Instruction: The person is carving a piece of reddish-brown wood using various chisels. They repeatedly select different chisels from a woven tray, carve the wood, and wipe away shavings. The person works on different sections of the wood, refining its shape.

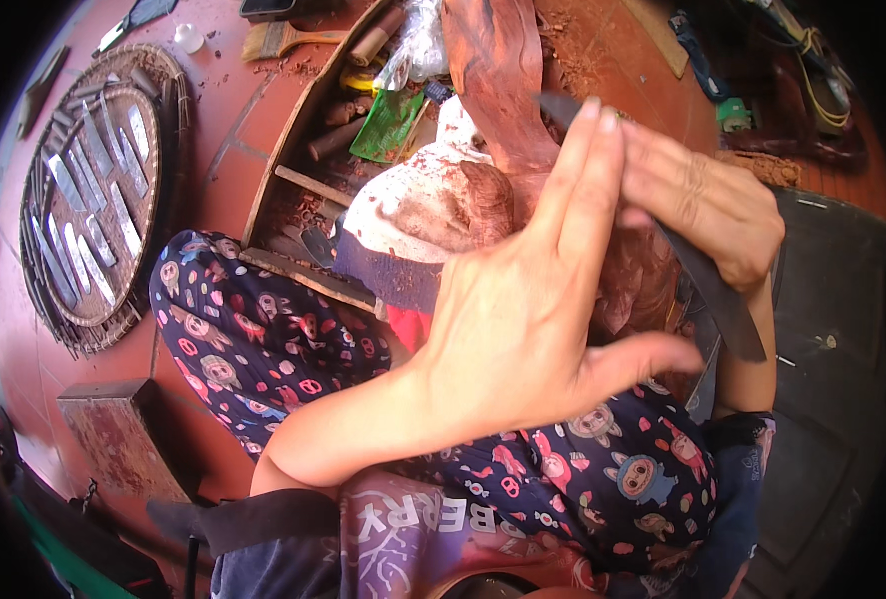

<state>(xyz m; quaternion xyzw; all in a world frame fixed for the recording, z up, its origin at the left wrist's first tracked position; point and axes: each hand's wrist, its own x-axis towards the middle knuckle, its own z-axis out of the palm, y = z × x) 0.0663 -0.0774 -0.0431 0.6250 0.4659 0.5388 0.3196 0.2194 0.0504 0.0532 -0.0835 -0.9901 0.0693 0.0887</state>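
My right hand grips a long dark blade-like tool that runs from upper left down to the lower right. My left hand is spread flat, its fingertips pressing on the tool's upper end near a reddish-brown carved piece of wood. That wood stands in front of me, resting against a dust-stained white cloth over my lap. My legs in dark patterned trousers are folded beneath it. The tool's working tip is hidden behind my fingers.
A round woven tray holding several metal chisels lies on the red tiled floor at the left. A wooden tool box with more tools sits ahead, a brush beyond it. A small wooden block stands lower left. Dark mat at right.
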